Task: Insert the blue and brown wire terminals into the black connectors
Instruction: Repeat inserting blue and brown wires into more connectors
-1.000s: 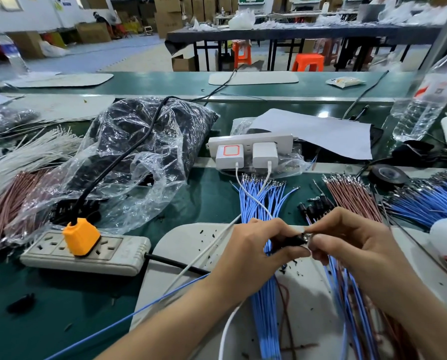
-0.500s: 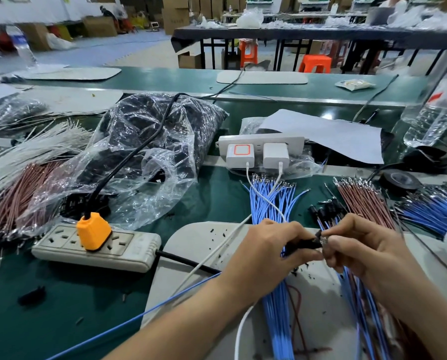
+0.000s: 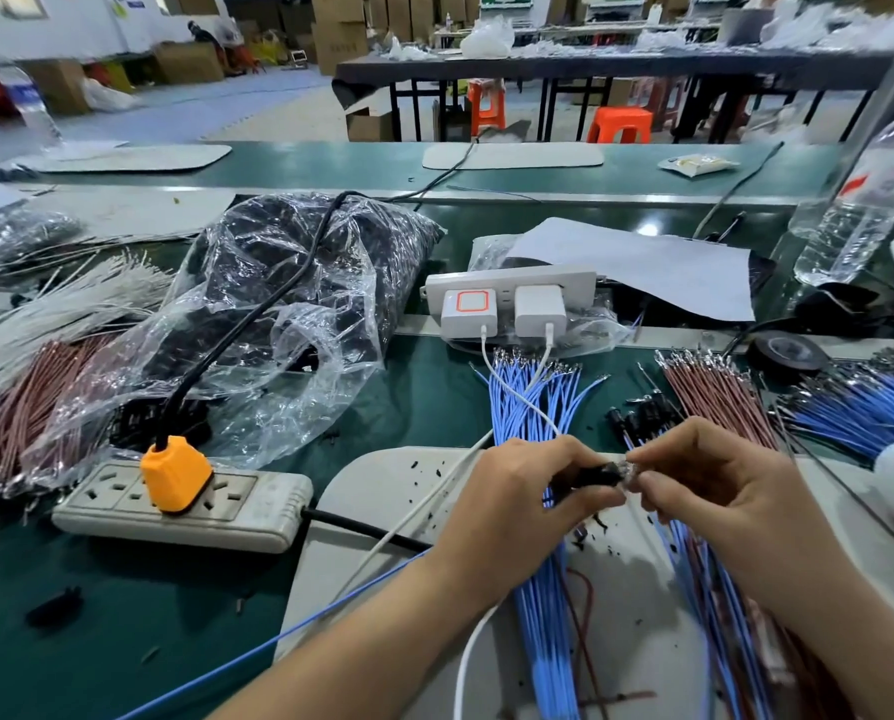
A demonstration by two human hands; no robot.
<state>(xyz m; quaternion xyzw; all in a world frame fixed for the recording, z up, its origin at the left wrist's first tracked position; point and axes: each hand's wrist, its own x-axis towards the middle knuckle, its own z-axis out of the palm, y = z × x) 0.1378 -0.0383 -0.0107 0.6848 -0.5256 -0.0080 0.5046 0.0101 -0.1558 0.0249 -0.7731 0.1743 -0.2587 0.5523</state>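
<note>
My left hand (image 3: 528,491) pinches a black connector (image 3: 598,472); my right hand (image 3: 715,491) meets it, fingers seemingly nipping a terminal. Both hover over the bench (image 3: 424,397), blue wires (image 3: 543,615) beneath.

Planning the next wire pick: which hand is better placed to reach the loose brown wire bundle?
Right. The right hand sits just below the brown wire bundle; the left hand pinches the black connector.

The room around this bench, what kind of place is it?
Probably a small wire-harness assembly workshop: bundles of blue wires and brown wires lie sorted on the green bench, with more worktables and stacked cartons behind.
</note>
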